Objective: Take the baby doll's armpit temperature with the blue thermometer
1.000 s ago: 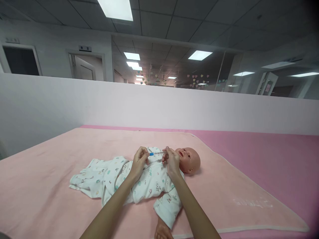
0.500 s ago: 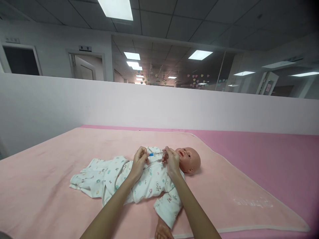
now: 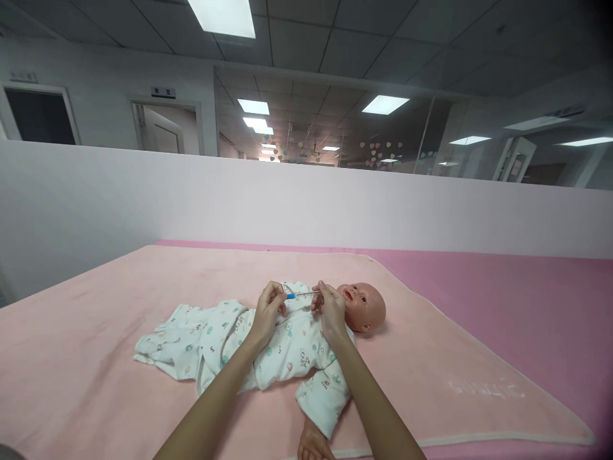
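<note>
A baby doll (image 3: 364, 306) lies on its back on a light pink blanket (image 3: 431, 377), dressed in a white patterned romper (image 3: 287, 348). Both my hands hover over the doll's chest. My left hand (image 3: 268, 313) pinches the blue end of a thin stick-like thermometer (image 3: 299, 294). My right hand (image 3: 329, 309) pinches its other, slender end, close to the doll's chin. The thermometer is held level between the two hands. One bare doll hand (image 3: 311, 444) pokes out of the near sleeve.
The blanket covers a darker pink padded surface (image 3: 527, 287). A white partition wall (image 3: 287, 198) rises just behind it. Beyond are glass panels, doors and ceiling lights.
</note>
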Available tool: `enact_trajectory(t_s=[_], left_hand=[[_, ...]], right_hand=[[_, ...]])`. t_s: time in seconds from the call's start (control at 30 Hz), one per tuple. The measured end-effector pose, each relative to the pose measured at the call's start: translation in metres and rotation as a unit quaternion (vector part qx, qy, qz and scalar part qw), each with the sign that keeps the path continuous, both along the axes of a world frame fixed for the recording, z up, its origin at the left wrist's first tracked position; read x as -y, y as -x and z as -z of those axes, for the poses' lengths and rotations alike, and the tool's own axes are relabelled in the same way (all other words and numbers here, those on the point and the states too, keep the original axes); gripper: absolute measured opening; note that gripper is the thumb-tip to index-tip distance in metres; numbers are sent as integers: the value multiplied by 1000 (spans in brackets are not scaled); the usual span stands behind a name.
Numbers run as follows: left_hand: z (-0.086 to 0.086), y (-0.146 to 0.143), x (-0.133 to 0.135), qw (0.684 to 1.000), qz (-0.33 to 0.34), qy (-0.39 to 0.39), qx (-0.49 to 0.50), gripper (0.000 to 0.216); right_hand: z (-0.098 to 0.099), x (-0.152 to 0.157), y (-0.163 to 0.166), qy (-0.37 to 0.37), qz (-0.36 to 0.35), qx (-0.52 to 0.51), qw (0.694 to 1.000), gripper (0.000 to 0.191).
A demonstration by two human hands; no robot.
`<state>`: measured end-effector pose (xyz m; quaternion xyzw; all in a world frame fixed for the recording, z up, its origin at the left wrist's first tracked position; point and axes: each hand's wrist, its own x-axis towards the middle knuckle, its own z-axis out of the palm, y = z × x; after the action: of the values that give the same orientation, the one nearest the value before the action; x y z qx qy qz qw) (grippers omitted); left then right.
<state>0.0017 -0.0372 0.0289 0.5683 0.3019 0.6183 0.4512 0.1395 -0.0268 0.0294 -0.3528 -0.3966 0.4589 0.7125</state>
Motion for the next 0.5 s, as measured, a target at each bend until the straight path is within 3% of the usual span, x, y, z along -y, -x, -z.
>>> enact_trajectory(t_s=[0.5], left_hand=[[-1, 0, 1, 1000, 4, 11, 2, 14]], right_hand=[[1, 0, 0, 3, 0, 7, 1000, 33]])
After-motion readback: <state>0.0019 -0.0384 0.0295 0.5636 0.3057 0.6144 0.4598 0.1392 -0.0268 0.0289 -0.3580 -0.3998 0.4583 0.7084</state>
